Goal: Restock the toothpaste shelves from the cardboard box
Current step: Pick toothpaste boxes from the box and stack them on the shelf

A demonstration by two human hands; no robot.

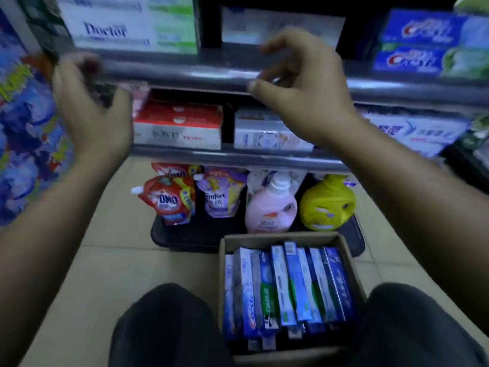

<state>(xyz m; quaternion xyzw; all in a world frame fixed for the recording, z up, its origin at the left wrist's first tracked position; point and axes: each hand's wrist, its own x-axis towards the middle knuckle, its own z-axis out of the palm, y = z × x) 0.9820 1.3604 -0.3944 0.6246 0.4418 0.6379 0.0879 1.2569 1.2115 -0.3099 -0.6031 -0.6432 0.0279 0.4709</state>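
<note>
We read "Doctor" in dark blue on the white carton (127, 27) standing on the upper shelf (185, 71). Down on the black tray (185, 237), the red pouch (169, 200) says "OMO". The purple pouch (219, 194) beside it shows "mfort", its first letters unclear. The blue cartons (428, 43), the red-and-white box (177, 125) and the toothpaste boxes (288, 284) in the cardboard box (344, 250) carry print too blurred for us to read.
</note>
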